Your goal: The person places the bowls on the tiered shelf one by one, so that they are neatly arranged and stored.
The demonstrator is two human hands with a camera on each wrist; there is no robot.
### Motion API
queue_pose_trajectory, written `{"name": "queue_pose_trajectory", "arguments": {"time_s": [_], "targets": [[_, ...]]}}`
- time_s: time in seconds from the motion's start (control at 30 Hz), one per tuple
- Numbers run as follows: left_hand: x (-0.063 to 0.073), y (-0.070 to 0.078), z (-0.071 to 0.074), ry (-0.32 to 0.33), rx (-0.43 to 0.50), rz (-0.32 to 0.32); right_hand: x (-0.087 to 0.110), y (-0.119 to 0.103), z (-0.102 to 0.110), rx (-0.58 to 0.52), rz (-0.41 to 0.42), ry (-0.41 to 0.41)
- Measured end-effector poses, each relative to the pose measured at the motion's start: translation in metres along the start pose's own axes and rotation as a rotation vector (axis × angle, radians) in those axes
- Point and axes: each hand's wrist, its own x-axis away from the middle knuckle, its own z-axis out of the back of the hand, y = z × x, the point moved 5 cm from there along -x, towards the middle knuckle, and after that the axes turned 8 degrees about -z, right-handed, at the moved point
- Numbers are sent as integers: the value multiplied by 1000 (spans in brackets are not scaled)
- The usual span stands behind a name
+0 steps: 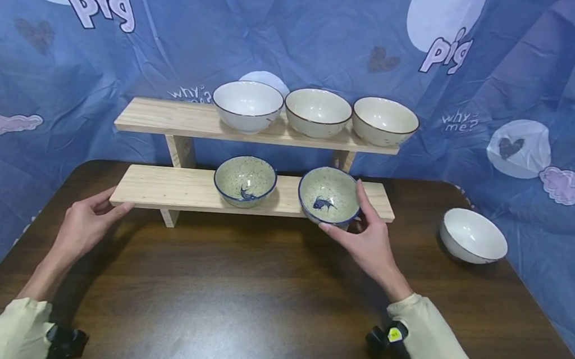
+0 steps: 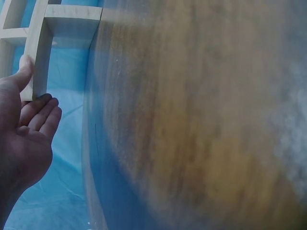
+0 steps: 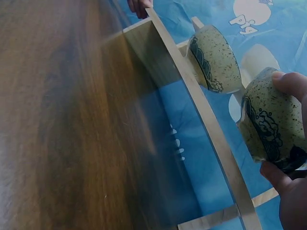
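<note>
My right hand grips a speckled bowl with a blue rim and a blue fish painted inside. The thumb lies at its near rim and the fingers along its right side. In the right wrist view this bowl is tilted, close over the lower board. A matching speckled bowl sits to its left on the lower board of a two-tier wooden shelf. At that board's left end my left hand holds the corner, thumb on the front edge and fingers around the end, as the left wrist view also shows.
Three pale, dark-rimmed bowls, a white bowl, a cream bowl and another cream bowl, line the upper board's right part. A white bowl stands on the brown table at the right edge. Blue printed cloth hangs behind.
</note>
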Motion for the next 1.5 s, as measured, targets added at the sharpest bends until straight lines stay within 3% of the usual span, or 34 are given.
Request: {"name": "queue_pose_trajectory", "arguments": {"time_s": [0.2,0.63,1.03,1.3,1.5], "targets": [[1,1,0,4,-9,1,-12,0,-9,-6,-13,-7],[1,2,1,-9,-6,19,-34,-4,-21,128,-27,-23],[1,2,1,-4,2,7,-42,-1,-28,128,-48,-22],[2,2,1,-3,6,13,-47,-2,-29,236,-75,-24],[1,2,1,-10,5,22,-47,-4,-29,276,-94,-87]]}}
